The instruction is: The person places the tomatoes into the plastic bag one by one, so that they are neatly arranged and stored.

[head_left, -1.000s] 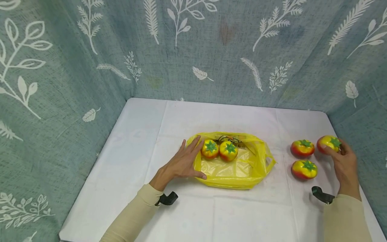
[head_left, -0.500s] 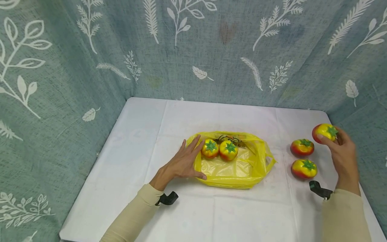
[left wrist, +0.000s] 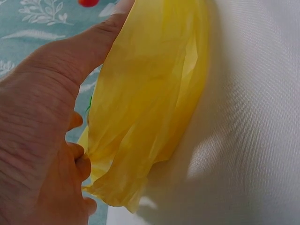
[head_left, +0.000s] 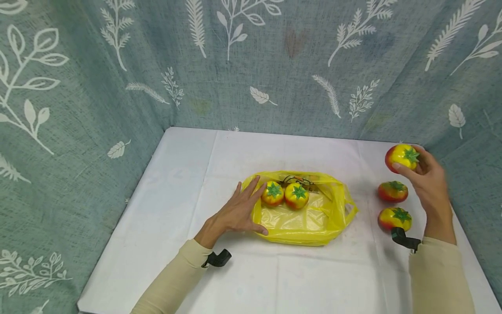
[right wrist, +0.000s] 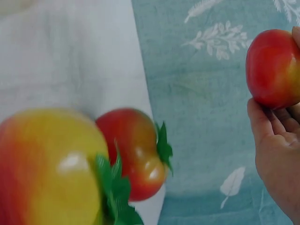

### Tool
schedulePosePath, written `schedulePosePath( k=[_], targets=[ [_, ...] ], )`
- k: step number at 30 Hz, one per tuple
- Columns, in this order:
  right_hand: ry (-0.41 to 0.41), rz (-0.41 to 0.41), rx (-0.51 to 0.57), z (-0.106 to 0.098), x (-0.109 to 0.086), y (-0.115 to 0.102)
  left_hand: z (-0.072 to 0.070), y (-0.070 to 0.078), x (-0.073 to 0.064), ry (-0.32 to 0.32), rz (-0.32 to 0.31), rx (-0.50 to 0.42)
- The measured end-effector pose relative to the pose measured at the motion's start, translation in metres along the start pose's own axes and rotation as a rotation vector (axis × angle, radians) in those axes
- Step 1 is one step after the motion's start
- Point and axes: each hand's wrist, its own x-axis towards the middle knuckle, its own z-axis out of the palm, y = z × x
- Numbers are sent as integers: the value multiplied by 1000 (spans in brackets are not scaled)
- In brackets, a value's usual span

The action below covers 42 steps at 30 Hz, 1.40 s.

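My right hand [head_left: 430, 183] grips a toy tomato [head_left: 401, 158], red and yellow with a green leafy top, raised over the table's far right. In the right wrist view, my thumb and fingers wrap that tomato [right wrist: 272, 69] at the right edge. Below the hand, two similar tomatoes lie on the table, one farther back [head_left: 392, 192] and one nearer [head_left: 393, 218]. My left hand [head_left: 237, 211] rests with spread fingers on the left rim of a yellow plastic bag [head_left: 302, 237]. Inside that bag sit two more tomatoes, left [head_left: 273, 192] and right [head_left: 296, 195]. The left wrist view shows the bag's side [left wrist: 145, 93] against my thumb.
A white cloth [head_left: 231, 283] covers the table. Green-grey curtains [head_left: 251, 87] with white leaf prints hang behind it and along both sides. Some dark, thin looped lines [head_left: 296, 180] show at the bag's back wall. A small black camera mount is on each wrist.
My right hand has lifted its tomato off the table and carried it up and leftward, above the two others. The left hand and the bag have stayed in place.
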Motion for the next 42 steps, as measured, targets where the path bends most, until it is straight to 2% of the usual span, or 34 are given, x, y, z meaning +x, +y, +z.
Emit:
schedulePosePath(
  k=[4, 22, 36, 42],
  targets=[
    [-18, -53, 8, 7, 1, -4, 1, 0, 0, -1, 0, -3],
    [-118, -159, 34, 45, -8, -30, 3, 3, -2, -17, -3, 2],
    [-304, -284, 122, 79, -22, -53, 4, 4, -3, 12, 5, 6],
    [-376, -347, 71, 93, -28, -60, 3, 4, -2, 14, 5, 20]
  ],
)
